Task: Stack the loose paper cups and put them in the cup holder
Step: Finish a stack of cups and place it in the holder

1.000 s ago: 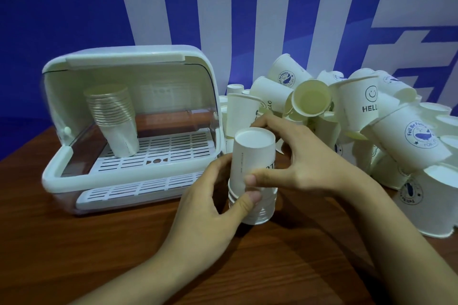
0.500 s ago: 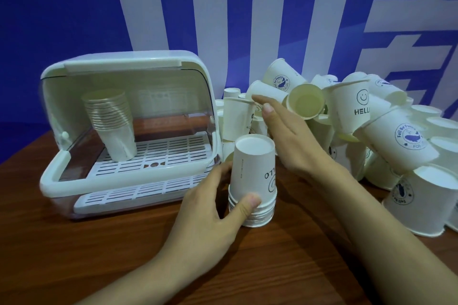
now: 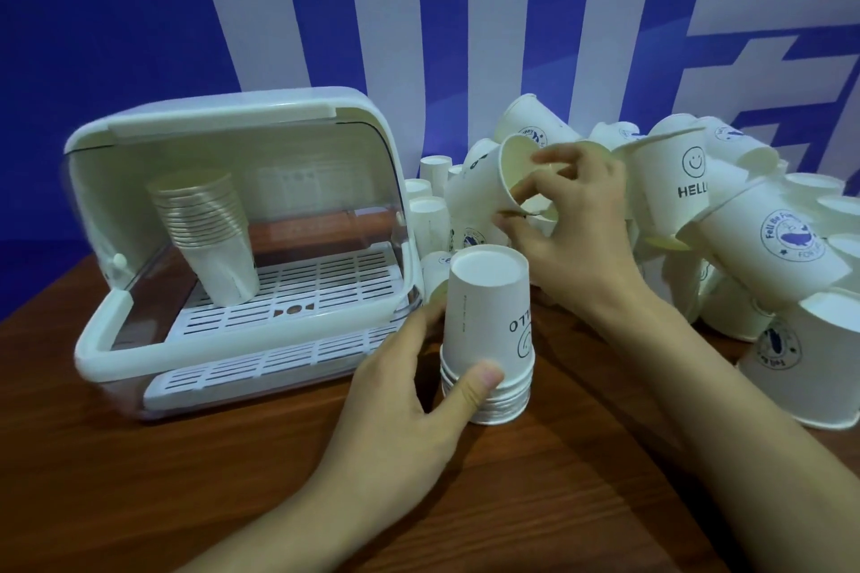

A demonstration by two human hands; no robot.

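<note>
An upside-down stack of white paper cups (image 3: 488, 330) stands on the wooden table in front of me. My left hand (image 3: 409, 391) grips its lower part, thumb across the rims. Behind it my right hand (image 3: 572, 223) pinches the rim of a loose white cup (image 3: 484, 186) lying tilted, mouth toward the hand. A heap of loose cups (image 3: 763, 242) fills the right side. The white cup holder (image 3: 242, 256) stands open at the left, with an upright cup stack (image 3: 204, 228) on its slotted rack.
A blue and white wall panel (image 3: 465, 37) stands close behind the cups and the holder. The wooden table (image 3: 186, 493) runs bare toward me, below the holder and my arms. One large cup (image 3: 809, 368) lies at the right edge.
My right hand has left the top of the stack, reached back into the heap and taken a loose cup by its rim. My left hand stays on the stack.
</note>
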